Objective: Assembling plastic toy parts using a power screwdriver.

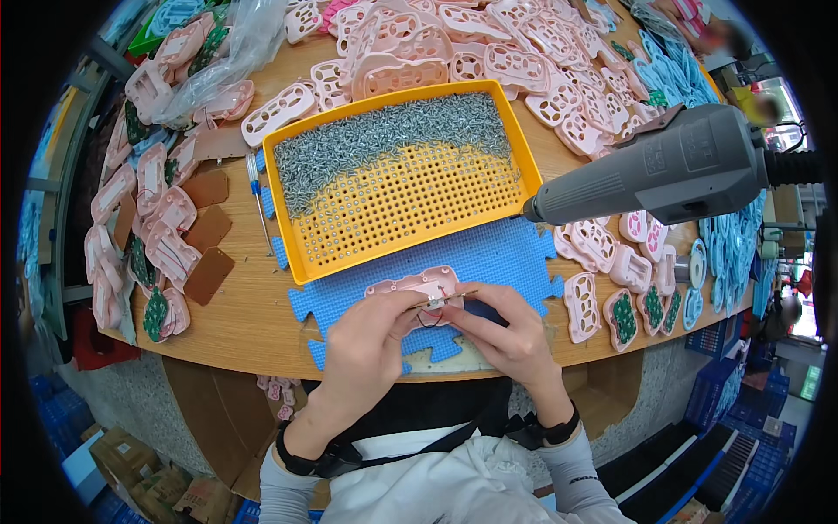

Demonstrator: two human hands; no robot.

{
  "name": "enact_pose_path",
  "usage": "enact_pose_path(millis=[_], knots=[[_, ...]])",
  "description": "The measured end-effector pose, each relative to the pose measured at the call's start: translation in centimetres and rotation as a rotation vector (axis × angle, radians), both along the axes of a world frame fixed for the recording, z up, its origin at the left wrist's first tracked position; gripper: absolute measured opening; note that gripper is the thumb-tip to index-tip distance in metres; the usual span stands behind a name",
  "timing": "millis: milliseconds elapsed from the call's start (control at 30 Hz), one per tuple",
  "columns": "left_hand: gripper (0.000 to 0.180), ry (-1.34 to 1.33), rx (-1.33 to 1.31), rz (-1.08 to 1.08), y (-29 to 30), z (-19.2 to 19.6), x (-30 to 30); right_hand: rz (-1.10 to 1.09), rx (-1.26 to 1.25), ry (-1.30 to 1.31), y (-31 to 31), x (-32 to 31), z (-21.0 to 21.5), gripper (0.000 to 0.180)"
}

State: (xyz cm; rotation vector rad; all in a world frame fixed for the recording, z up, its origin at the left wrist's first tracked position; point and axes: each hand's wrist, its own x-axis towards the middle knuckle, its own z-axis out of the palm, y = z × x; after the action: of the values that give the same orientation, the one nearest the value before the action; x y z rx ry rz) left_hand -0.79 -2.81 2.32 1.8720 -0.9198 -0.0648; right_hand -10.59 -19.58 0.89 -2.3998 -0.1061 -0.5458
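Note:
My left hand (368,339) and my right hand (513,334) meet at the near edge of a blue foam mat (511,249). Both are closed, thumbs and fingers pinching a thin, edge-on board with a small white part (434,303) and fine wires. Its far side is hidden by my fingers. Just behind and below it lies a pink plastic shell half (410,284), hollow side up, with a dark wire curving near its front edge.
A yellow tray (292,253) of small screws stands behind the mat. A grey electric screwdriver (646,170) reaches in from the right. Pink shells (393,52) pile at the back; brown boards (208,229) and a thin blue-handled tool (254,179) lie left. Green boards (622,319) sit right.

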Motion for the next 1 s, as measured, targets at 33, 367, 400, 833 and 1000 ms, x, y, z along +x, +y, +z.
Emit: enact_pose_path(millis=[33, 367, 400, 833, 1000], knots=[[0.018, 0.175, -0.005, -0.023, 0.2, 0.5, 0.2, 0.018, -0.014, 0.009, -0.1, 0.0, 0.0, 0.029], [0.023, 0.156, 0.209, -0.267, 0.6, 2.1, 1.9, 0.036, 0.013, 0.048, -0.3, 0.0, -0.2, 0.028], [0.023, 0.156, 0.208, -0.267, 0.3, 2.3, 1.9, 0.040, 0.052, 0.049, -0.4, 0.0, -0.4, 0.027], [0.034, -0.004, 0.300, -0.363, -0.6, 2.9, 3.2, 0.078, 0.180, 0.134, -1.2, 0.0, -0.2, 0.023], [0.035, -0.199, 0.339, -0.482, -0.2, 2.3, 4.0, 0.108, 0.228, 0.154, -1.5, 0.2, 0.1, 0.023]])
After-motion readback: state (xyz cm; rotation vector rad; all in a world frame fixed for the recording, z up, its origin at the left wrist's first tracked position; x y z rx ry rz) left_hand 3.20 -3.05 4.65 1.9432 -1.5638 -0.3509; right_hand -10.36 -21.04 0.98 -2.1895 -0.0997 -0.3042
